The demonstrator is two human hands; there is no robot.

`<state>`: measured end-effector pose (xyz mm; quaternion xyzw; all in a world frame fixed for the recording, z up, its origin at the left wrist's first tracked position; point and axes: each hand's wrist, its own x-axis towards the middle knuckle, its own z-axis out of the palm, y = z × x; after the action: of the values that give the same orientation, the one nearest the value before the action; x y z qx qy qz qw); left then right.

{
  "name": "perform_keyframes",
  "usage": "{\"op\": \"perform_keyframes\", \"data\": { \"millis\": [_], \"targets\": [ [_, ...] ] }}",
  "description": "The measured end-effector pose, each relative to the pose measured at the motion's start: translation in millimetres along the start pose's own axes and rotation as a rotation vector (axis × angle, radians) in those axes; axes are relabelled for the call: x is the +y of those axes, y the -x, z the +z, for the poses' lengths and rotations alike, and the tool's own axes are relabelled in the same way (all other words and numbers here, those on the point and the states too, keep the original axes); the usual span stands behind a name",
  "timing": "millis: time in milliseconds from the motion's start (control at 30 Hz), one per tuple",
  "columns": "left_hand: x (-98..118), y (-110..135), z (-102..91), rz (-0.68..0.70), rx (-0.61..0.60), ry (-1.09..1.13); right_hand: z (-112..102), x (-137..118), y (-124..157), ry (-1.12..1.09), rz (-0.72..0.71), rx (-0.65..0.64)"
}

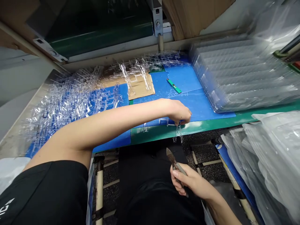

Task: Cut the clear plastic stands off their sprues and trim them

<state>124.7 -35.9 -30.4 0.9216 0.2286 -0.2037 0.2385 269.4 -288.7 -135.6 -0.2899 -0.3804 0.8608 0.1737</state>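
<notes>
My left hand point(180, 112) is closed on a clear plastic part point(178, 132) that hangs over the front edge of the bench. My right hand point(185, 178), lower down and in front of my lap, is wrapped round a pair of side cutters point(172, 157). The cutters point up and their jaws look closed, apart from the plastic. Just left of my left hand, partly behind the forearm, another bit of clear plastic point(145, 127) shows at the bench edge. Two clear branched pieces point(125, 75) lean on a cardboard sheet point(140, 89).
A large heap of clear plastic pieces point(70, 97) covers the left of the bench. A green-handled utility knife point(174, 86) lies on the blue sheet point(154, 82). Stacked clear trays point(246, 75) stand at the right. Below them are plastic bags point(269, 150).
</notes>
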Motion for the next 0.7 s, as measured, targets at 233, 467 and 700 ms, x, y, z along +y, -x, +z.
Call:
{"op": "perform_keyframes", "data": {
  "millis": [233,467,700],
  "targets": [
    [-6,74,-9.3,-0.144,0.445,0.345,0,-16,1,0.141,-0.026,0.050],
    [19,131,95.6,-0.424,1.108,1.134,9,-53,-23,0.594,-0.079,0.300],
    [40,118,160.0,-0.374,1.281,1.485,25,-70,-35,0.774,-0.005,0.299]
  ]
}}
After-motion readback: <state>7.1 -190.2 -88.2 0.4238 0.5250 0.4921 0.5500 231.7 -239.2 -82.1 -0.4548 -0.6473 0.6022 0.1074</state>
